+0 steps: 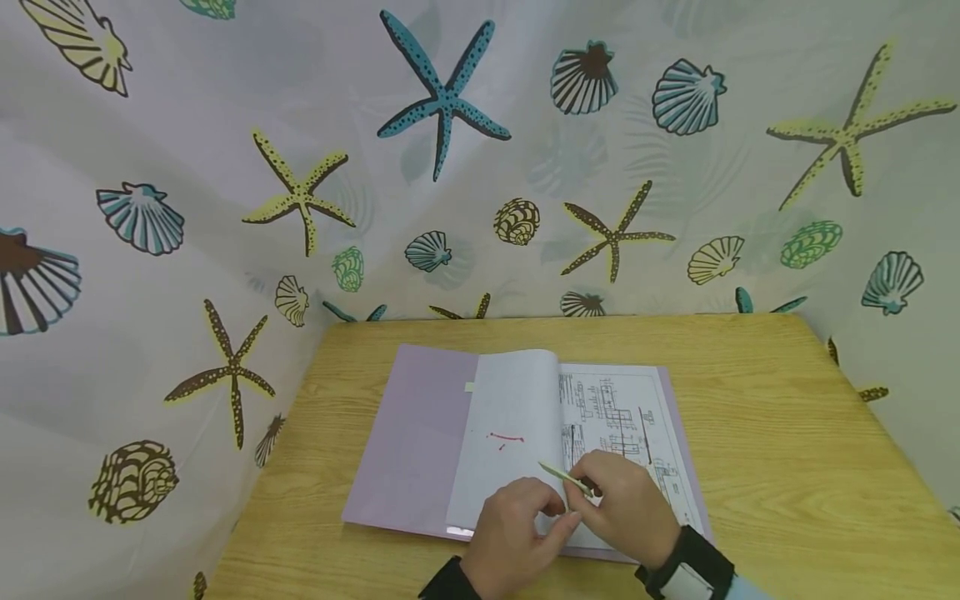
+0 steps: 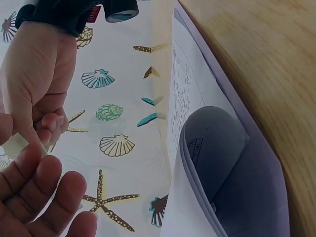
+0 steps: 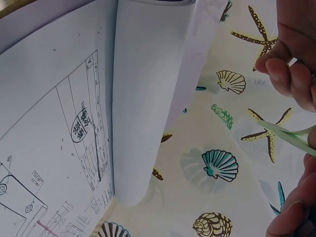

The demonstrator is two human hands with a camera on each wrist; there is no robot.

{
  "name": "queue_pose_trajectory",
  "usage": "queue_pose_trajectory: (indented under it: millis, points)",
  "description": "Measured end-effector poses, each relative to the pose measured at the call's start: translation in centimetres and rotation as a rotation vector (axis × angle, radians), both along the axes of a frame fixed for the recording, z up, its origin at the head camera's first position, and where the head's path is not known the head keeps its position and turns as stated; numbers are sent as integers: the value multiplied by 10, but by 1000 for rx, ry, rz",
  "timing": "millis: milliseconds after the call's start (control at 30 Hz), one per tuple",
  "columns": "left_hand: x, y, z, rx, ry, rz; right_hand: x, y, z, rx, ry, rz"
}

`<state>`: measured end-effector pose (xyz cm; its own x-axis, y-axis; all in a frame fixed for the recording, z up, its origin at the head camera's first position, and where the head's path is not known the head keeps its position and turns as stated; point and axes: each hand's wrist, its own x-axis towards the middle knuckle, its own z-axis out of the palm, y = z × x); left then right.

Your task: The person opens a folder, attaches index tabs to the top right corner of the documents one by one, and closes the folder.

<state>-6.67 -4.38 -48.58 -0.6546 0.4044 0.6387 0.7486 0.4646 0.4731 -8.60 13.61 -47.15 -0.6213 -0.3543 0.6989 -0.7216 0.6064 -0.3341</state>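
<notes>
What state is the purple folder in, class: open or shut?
Open: the purple folder lies spread on the table, its white pages and printed drawing exposed.

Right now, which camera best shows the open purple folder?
The head view: it shows the folder lying open on the table, though the left hand covers part of its near edge. The left wrist view shows only part of it, beside a curled page; the right wrist view shows just strips of it past the pages.
</notes>
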Motion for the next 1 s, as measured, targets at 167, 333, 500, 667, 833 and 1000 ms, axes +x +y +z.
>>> queue_pose_trajectory:
  millis: [167, 333, 500, 667, 833, 1000]
  points:
    - [1, 1, -1, 6, -43, -15, 1, 0, 0, 12, -43, -5]
    - [1, 1, 1, -4, -31, -50, 2, 1, 1, -3, -47, -6]
    - [2, -3, 2, -3, -37, -48, 0, 5, 0, -18, -30, -30]
    - [1, -8, 0, -6, 3, -29, -3, 11, -2, -12, -35, -56]
    - [0, -13, -3, -12, 56, -24, -6, 17, -1, -7, -56, -81]
    - [0, -17, -7, -3, 48, -20, -9, 24, -1, 2, -83, -121]
